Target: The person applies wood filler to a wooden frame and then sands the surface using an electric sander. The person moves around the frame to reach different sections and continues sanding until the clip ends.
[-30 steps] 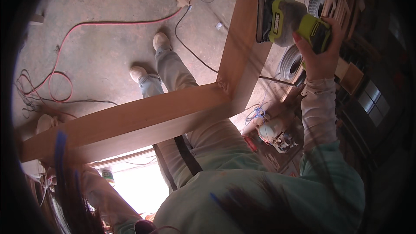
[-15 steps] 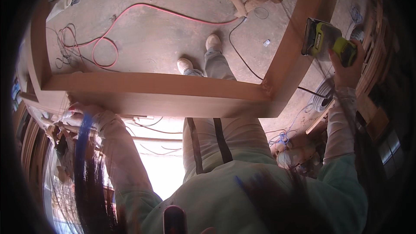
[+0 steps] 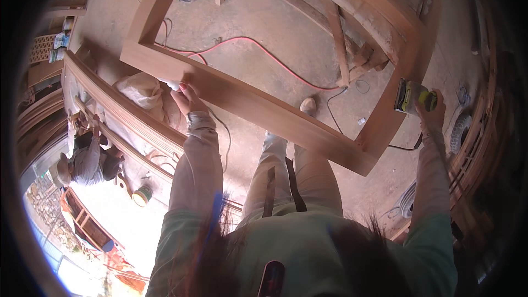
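A large wooden frame [image 3: 242, 96] stands tilted ahead of me, its near rail running down from left to right. My right hand [image 3: 434, 111] is wrapped round a green and grey palm sander [image 3: 408, 97]. The sander's flat pad lies against the right side rail, near the frame's lower right corner. At the near rail's lower edge, left of its middle, my left hand [image 3: 190, 102] has its fingers curled against the wood. A small whitish patch [image 3: 172, 84] shows by those fingertips; I cannot make out what it is.
A red cord [image 3: 264, 49] and dark cables run across the floor. Long wooden mouldings [image 3: 121, 107] lie on the left, beside a covered bundle [image 3: 140, 91]. Another person [image 3: 91, 159] works at the lower left near a bucket [image 3: 142, 195]. Coiled hose [image 3: 407, 201] and timber line the right.
My view has turned, so the frame appears slanted and more of the left side shows. My left hand appears farther along the near rail. The sander appears lower on the right rail.
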`<act>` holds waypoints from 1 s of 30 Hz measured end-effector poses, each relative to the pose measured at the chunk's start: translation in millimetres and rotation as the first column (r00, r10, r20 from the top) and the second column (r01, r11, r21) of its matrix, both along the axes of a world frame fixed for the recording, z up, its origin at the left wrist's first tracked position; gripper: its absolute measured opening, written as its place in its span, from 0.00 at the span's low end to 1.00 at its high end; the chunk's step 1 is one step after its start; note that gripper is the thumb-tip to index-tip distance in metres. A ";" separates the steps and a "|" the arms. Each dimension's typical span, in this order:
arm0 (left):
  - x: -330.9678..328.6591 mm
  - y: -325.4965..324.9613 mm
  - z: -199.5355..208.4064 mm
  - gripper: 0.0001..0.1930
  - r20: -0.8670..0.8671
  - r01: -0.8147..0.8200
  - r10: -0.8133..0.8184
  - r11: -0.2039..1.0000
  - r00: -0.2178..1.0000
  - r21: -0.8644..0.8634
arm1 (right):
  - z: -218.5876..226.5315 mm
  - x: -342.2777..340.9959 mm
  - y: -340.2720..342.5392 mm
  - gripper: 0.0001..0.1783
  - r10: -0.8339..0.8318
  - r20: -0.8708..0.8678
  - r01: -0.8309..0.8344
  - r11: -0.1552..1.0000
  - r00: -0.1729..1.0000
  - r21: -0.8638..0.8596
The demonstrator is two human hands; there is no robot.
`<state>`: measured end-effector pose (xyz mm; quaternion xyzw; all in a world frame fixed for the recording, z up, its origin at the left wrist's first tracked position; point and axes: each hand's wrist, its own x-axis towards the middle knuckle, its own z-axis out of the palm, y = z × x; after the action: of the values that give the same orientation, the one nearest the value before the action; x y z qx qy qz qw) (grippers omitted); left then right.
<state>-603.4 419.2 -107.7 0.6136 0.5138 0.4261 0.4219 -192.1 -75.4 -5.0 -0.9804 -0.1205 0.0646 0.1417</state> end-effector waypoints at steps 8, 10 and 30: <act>-116.6 -74.6 46.6 0.17 0.039 0.104 -0.100 0.988 0.994 -0.112 | 56.8 -123.3 44.2 0.40 0.156 -0.025 -0.153 0.983 0.987 0.097; -139.6 -84.3 49.3 0.16 0.071 0.058 -0.047 0.984 0.996 -0.170 | 68.8 -156.2 50.5 0.41 0.282 -0.018 -0.276 0.949 0.959 0.155; -70.3 -98.8 94.5 0.15 0.158 0.300 -0.283 0.949 0.946 -0.098 | 130.4 -238.2 -49.9 0.42 -0.031 0.026 0.028 0.990 0.999 0.141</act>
<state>-673.7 320.3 -13.2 0.6244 0.4109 0.3697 0.5518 -430.3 -125.3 125.5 -0.9705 -0.1122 0.0400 0.2098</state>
